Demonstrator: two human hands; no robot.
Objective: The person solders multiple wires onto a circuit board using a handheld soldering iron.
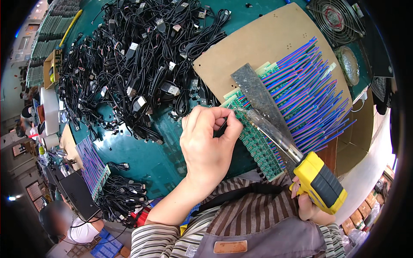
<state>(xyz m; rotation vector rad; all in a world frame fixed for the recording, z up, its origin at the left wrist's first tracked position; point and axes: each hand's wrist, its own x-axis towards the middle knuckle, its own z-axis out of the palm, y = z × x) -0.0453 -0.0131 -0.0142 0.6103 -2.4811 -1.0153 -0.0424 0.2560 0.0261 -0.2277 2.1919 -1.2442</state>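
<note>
My left hand [208, 144] is pinched at the near-left edge of a green circuit board panel [262, 155], with a short length of black cable [221, 129] showing between its fingers. The cable's tip is hidden by the fingertips. My right hand [306, 203] grips the handle of a yellow and black soldering gun [320, 180]. Its metal barrel slants up and left over the panel, and the tip ends close to my left fingertips. Across the panel lies a dark flat metal bar [262, 96]. Rows of blue, red and green wires [309, 94] fan out to its right.
Black USB cables [150, 56] lie heaped over the green mat [161, 161]. Brown cardboard [262, 34] sits under the panel. A fan [335, 19] stands at the far right. Another wired board [100, 182] rests at the left, near a seated person [64, 221].
</note>
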